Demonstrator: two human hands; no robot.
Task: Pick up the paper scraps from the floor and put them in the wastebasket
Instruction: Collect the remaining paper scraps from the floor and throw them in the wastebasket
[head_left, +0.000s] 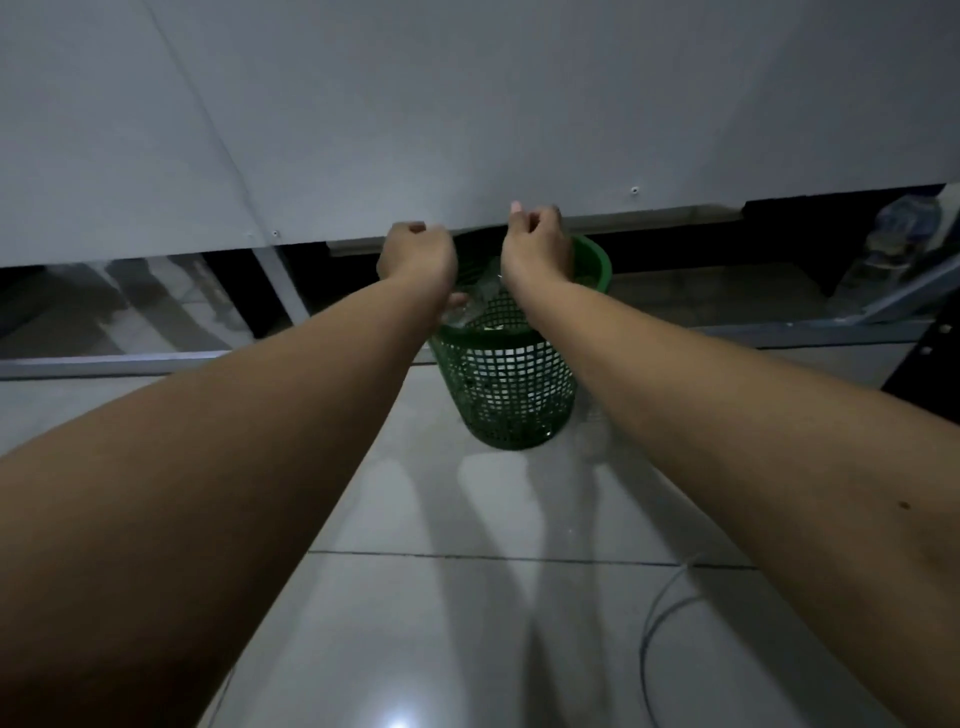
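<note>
Both bare forearms fill the near view, stretched out toward the green wastebasket (511, 364), which stands on glossy pale floor tiles (467, 597) just under the edge of a flat grey panel (467, 104). Left hand (415, 254) hangs over the basket's near-left rim, fingers curled down into a loose fist; can't tell if anything is inside it. Right hand (535, 241) sits over the basket's mouth toward the far rim, fingers bent inward and thumb sticking up, loosely closed; contents also unclear. Basket is rigid plastic lattice, round, tapering to a narrower base, square holes showing pale crumpled stuff inside, likely paper scraps (498, 358), plus something clear and crinkly near the top. No loose scraps visible on the tiles in front of the basket, so judged: drop-off stage, task near its end or on a last release, though floor outside view is unknown. Thin grey cable (655, 623) loops on the tiles nearer the camera than the basket, to its right. Dim light, tiles reflective, grout line crossing in front of the basket.
</note>
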